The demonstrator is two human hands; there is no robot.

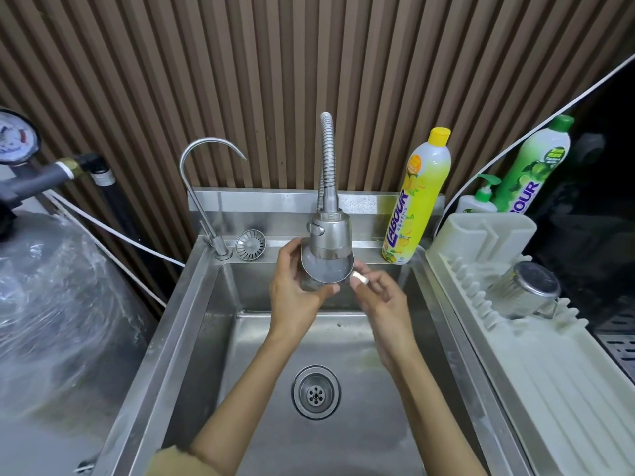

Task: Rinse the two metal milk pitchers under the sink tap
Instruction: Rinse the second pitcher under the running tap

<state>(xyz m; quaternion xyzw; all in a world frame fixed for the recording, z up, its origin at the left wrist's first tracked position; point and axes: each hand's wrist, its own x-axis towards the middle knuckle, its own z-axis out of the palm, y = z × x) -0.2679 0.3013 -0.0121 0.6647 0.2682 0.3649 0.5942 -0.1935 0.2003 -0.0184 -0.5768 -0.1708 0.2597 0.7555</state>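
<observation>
A metal milk pitcher (pixel 326 271) is held upright directly under the spray head of the flexible sink tap (pixel 330 235), with water foaming inside it. My left hand (pixel 295 293) wraps around the pitcher's body from the left. My right hand (pixel 379 297) pinches the pitcher's handle on the right side. A second metal milk pitcher (pixel 525 290) lies tipped on the white drying rack (pixel 498 345) at the right, mouth away from me. The steel sink (pixel 213 338) lies below both hands.
A thin gooseneck tap (pixel 202 173) and a loose strainer (pixel 251 244) stand on the sink's back ledge at left. Yellow (pixel 421 197) and green (pixel 529 166) dish soap bottles stand at the back right. The drain (pixel 316 392) is in the basin. A plastic-wrapped tank (pixel 51 304) stands at left.
</observation>
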